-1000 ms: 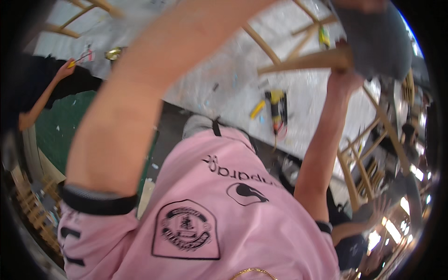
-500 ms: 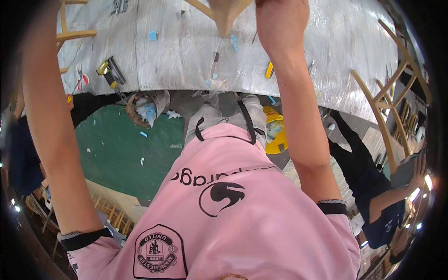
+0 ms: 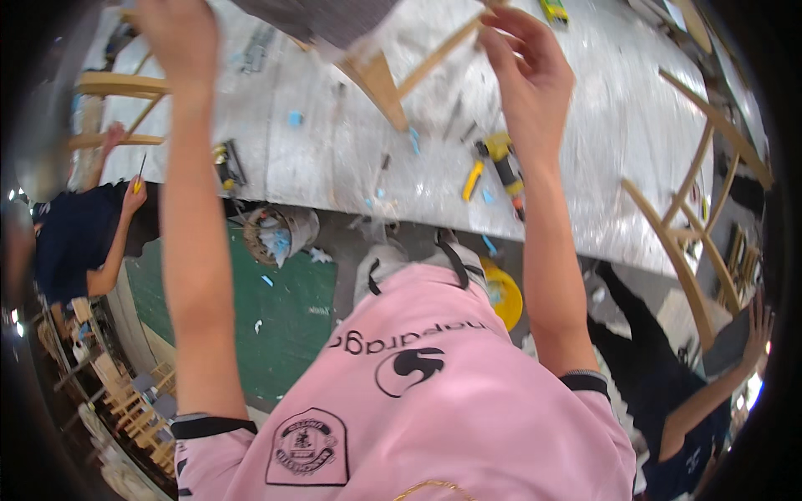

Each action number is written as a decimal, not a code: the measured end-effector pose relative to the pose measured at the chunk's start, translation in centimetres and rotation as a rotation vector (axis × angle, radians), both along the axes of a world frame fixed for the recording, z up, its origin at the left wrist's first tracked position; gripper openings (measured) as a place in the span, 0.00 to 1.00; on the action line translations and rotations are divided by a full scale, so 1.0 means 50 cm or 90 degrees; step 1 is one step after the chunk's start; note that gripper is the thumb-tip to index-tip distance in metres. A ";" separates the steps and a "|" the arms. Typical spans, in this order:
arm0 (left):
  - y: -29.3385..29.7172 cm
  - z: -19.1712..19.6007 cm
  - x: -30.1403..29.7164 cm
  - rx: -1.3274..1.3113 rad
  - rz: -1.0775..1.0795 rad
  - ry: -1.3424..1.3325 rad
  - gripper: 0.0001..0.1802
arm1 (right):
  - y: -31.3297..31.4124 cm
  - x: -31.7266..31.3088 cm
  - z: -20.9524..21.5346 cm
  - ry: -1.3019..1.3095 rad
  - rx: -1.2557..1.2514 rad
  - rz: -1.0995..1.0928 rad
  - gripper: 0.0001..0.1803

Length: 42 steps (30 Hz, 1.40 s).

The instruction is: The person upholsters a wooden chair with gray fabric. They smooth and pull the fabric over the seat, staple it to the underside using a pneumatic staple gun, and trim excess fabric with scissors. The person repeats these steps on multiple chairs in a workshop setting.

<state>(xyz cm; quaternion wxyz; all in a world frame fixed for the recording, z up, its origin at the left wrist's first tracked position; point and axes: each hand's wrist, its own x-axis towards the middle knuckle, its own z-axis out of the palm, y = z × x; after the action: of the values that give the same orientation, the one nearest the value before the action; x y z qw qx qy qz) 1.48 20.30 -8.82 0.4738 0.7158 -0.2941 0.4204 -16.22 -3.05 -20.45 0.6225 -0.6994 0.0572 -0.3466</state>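
A chair part with a grey covered panel (image 3: 322,15) and pale wooden legs (image 3: 378,88) is at the top edge, partly cut off. Clear film seems to hang at the panel's edge. My left hand (image 3: 182,37) is left of the panel, blurred, its fingers beyond the picture. On the other side, my right hand (image 3: 535,79) has loosely bent fingers, thumb apart, with fingertips by the end of a slim wooden rail (image 3: 443,54). Beside my right forearm lie a yellow-and-black staple gun (image 3: 503,167) and a yellow utility knife (image 3: 474,179).
The table (image 3: 317,179) wears clear film, with blue scraps and another staple gun (image 3: 230,167). A wooden frame (image 3: 689,225) stands right, wooden parts (image 3: 125,85) left. Below are a waste bucket (image 3: 301,230) and a yellow bucket (image 3: 511,305). Co-workers stand left (image 3: 71,242) and right (image 3: 677,409).
The grey panel has come into view and the wooden legs have tilted. My right hand's fingers now show. The staple gun beside my right forearm is newly visible, and the table sits lower in view.
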 end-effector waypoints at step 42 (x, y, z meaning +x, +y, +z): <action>0.099 -0.391 -0.199 -0.046 0.014 0.373 0.24 | -0.060 -0.028 -0.127 0.016 -0.269 0.080 0.15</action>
<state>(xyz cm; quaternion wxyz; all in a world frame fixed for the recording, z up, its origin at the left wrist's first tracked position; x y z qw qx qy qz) -8.45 25.27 -28.38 0.5591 0.7925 -0.1221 0.2110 -17.61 -6.03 -26.78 0.4817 -0.8207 -0.0526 -0.3029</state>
